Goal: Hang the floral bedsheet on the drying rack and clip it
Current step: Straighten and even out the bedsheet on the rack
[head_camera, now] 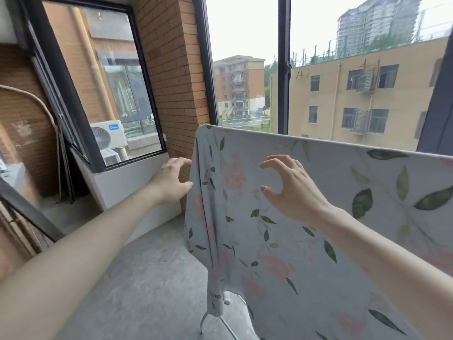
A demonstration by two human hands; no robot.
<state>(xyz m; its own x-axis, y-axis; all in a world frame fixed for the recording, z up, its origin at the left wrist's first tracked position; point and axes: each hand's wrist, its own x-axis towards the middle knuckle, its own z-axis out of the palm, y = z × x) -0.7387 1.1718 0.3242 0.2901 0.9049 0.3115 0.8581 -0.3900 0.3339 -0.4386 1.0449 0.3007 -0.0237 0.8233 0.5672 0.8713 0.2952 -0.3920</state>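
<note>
Both grips spread beside bedsheet [282,241]

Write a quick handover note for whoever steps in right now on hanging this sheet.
Left hand: open, at the floral bedsheet's left edge, gripping nothing.
Right hand: open, fingers spread in front of the sheet, holding nothing.
Sheet: draped over the drying rack's top; a white rack leg shows below.
Done: sheet hung.
Left: clipping it; no clips are in view, so find them first.
</note>
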